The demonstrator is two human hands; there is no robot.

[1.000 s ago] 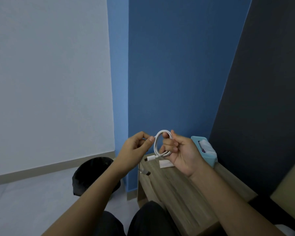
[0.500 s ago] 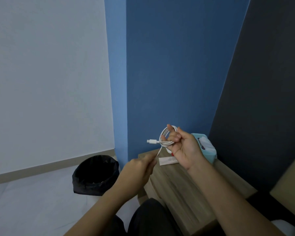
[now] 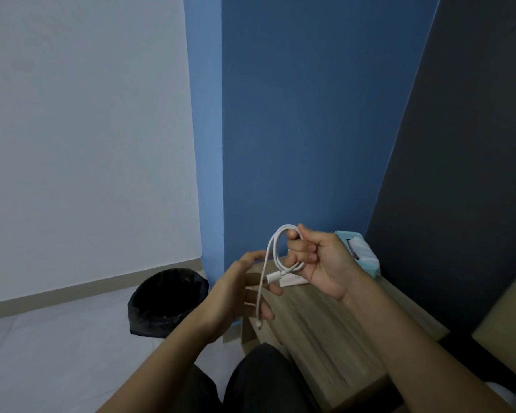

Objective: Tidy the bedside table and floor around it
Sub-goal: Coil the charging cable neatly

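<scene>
1. Above the table's [image 3: 334,329] far end, at about 6 o'clock from frame centre, both hands are working a white charging cable [image 3: 273,254].
2. Right hand [image 3: 322,263] is curling its fingers closed around the coiled loops, palm facing the camera, coil standing roughly upright.
3. Left hand [image 3: 242,290], at 8 o'clock of the right one, is slightly blurred; fingers are loosely curled with the cable's hanging tail running through them. Firm pinch or not: cannot tell.
4. One white plug [image 3: 276,276] is sticking out at the coil's bottom; the tail's end is dangling below the left fingers.
5. A teal tissue box [image 3: 361,251] is sitting on the table at 3 o'clock of the right hand, against the blue wall [image 3: 295,129].
6. A small white flat packet [image 3: 292,281] is lying on the table, partly hidden behind the right hand.
7. A black lined bin [image 3: 167,302] is standing on the pale floor [image 3: 57,353] at 9 o'clock of the left hand, beside the table.
</scene>
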